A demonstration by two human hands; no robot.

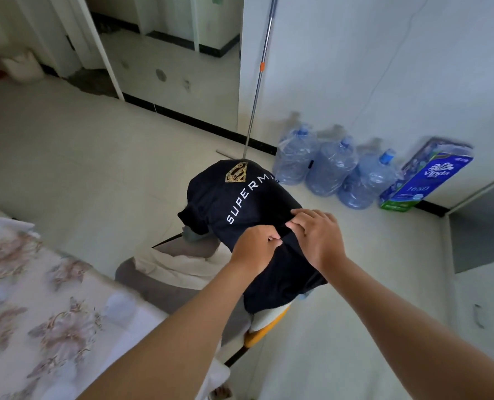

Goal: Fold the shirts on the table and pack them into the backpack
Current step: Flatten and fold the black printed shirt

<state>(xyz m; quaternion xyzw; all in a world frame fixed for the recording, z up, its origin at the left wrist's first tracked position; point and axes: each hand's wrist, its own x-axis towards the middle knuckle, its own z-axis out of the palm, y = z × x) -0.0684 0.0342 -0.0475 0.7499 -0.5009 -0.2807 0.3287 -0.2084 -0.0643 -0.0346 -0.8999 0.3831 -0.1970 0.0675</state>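
left hand (254, 245) pinching black shirt (240, 203) | right hand (315, 235) fingers gripping shirt

Room clutter around the three water jugs (331, 168)

The clear blue jugs stand in a row on the pale tiled floor (67, 157), against the white wall (355, 53). Just beside them on the right, a blue Vinda tissue pack (426, 176) leans on the same wall. To their left, a metal mop handle (259, 79) with an orange band rises against the wall corner. Well to the left of the jugs, in the near corner, a floral cloth (38, 298) covers a surface. Nearer than the jugs lies a white cushion (179, 268).
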